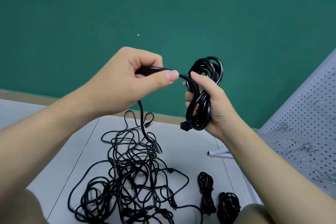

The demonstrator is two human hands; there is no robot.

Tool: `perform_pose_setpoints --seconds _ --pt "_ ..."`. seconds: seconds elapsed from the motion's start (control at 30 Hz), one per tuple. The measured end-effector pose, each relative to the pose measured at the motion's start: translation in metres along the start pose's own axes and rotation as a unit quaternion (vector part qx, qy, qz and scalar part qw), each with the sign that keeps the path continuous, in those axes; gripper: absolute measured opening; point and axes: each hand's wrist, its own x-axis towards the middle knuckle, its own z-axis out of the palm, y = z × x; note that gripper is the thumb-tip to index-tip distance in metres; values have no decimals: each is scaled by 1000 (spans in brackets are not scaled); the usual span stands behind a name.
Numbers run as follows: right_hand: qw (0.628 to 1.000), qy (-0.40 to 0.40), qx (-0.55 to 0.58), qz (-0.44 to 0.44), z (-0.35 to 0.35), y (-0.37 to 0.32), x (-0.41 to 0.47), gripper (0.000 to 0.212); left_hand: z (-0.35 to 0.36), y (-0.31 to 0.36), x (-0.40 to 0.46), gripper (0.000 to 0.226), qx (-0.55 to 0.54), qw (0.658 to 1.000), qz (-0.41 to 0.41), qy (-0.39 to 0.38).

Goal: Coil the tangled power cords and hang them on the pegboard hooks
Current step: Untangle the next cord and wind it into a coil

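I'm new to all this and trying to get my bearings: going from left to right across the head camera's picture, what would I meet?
Left hand pinching a cord → right hand gripping the coiled cord → pegboard. Lower down: tangled cords → two finished bundles.

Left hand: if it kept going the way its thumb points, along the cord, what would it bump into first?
Probably the right hand, which grips the coiled cord. The left hand pinches the same cord's loose stretch, thumb aimed rightward at that coil. Depth is hard to judge.
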Motion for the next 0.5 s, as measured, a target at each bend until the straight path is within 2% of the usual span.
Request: perform_pose_setpoints --seconds 0.13,0.23,0.37,0.5 --pt "999 -39 3 26 8 6 1 47 2 -10 1 47 61 998 -28 20" --pt "997 -55 -3 59 10 10 4 71 6 -20 1 48 60 996 -56 37" --pt "984 -150 15 91 21 15 5 102 12 -27 0 46 40 994 -88 44" --pt "969 -221 -20 104 28 16 2 91 13 -31 0 50 35 994 -86 52"
